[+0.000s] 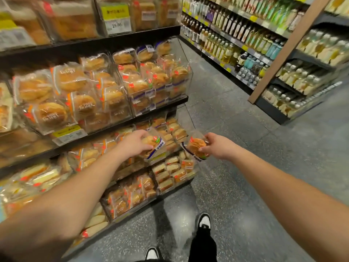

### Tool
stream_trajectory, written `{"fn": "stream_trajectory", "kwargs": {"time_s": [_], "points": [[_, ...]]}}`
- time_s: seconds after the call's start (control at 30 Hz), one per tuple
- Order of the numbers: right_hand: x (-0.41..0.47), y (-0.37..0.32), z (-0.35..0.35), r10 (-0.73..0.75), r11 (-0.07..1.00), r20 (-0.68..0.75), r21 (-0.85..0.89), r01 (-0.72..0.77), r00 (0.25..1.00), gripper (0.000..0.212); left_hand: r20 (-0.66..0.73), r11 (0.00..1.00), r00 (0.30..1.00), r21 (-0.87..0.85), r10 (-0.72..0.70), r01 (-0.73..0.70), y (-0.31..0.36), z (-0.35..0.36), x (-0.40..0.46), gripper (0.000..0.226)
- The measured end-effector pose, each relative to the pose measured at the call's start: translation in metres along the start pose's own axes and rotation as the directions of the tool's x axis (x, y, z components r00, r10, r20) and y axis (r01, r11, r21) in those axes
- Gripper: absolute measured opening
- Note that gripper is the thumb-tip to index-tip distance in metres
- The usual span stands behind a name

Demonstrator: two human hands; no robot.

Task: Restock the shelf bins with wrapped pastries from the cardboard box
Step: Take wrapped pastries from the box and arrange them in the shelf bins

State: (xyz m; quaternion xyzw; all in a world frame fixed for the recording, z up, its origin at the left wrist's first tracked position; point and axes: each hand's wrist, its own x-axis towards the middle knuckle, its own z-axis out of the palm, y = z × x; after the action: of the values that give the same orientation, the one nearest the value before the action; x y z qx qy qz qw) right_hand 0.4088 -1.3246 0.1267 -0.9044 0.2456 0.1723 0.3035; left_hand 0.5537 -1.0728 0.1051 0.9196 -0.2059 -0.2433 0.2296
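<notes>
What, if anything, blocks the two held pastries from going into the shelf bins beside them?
Nothing visible does. The left hand grips a wrapped pastry directly above the clear bin, which is already well filled; the right hand grips another pastry just off the shelf's end.

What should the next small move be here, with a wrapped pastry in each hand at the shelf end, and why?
Probably lower the left hand and set its wrapped pastry into the clear bin just behind it. That bin holds packs with the same purple-and-white labels, while the right hand holds its pastry out beyond the shelf end.
</notes>
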Motion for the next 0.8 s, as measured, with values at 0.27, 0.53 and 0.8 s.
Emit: {"fn": "stream_trajectory", "kwargs": {"time_s": [0.27, 0.53, 0.8], "points": [[0.131, 0.011, -0.025, -0.246, 0.943, 0.079, -0.209, 0.257, 0.966, 0.046, -0.169, 0.978, 0.974, 0.121, -0.148, 0.169, 0.021, 0.031, 0.082, 0.060], [0.237, 0.017, -0.010, -0.433, 0.816, 0.140, -0.359, 0.453, 0.891, 0.049, -0.187, 0.944, 0.960, 0.218, -0.208, 0.247, 0.005, 0.056, 0.154, 0.046], [0.305, 0.003, 0.040, -0.551, 0.675, 0.165, -0.487, 0.554, 0.818, 0.049, -0.239, 0.888, 0.964, 0.411, -0.113, 0.206, -0.049, 0.098, 0.199, 0.013]]}}
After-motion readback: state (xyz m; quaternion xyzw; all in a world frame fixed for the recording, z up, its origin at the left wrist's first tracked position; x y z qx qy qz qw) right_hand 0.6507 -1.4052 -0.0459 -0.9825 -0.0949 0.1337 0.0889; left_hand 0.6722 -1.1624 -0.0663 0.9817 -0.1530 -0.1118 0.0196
